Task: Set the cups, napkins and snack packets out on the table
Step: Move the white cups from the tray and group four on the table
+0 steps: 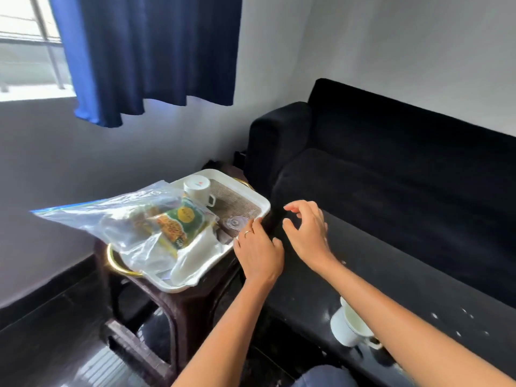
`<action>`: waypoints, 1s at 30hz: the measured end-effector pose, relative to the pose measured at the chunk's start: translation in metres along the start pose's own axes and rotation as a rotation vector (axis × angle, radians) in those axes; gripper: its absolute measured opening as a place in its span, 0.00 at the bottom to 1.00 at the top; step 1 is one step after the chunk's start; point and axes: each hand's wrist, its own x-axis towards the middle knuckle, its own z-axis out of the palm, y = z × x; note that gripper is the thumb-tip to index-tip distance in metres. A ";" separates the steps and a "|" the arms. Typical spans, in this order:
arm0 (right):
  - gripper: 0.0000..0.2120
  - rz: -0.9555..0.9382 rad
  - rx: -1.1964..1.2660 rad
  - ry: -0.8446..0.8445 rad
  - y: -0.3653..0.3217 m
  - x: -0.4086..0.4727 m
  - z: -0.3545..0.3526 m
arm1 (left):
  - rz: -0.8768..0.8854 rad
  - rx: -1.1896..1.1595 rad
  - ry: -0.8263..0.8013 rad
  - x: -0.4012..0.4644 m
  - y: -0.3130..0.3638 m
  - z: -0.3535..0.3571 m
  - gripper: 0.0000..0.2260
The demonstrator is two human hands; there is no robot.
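Observation:
A white tray sits on a dark stool. On it stand an upside-down white cup, a clear glass and a clear zip bag holding a green and yellow snack packet; white napkins lie under the bag. My left hand rests at the tray's near right edge, fingers reaching toward the glass. My right hand hovers just right of the tray with loosely curled fingers, holding nothing. Another white cup stands on the black table under my right forearm.
The dark brown stool carries a gold-rimmed plate beneath the tray. A black sofa runs behind the table. A blue curtain hangs over the window at upper left. The floor is dark and glossy.

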 end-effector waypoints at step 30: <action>0.24 -0.442 -0.523 -0.643 -0.116 0.133 0.169 | 0.157 0.392 -0.136 -0.009 -0.070 0.029 0.32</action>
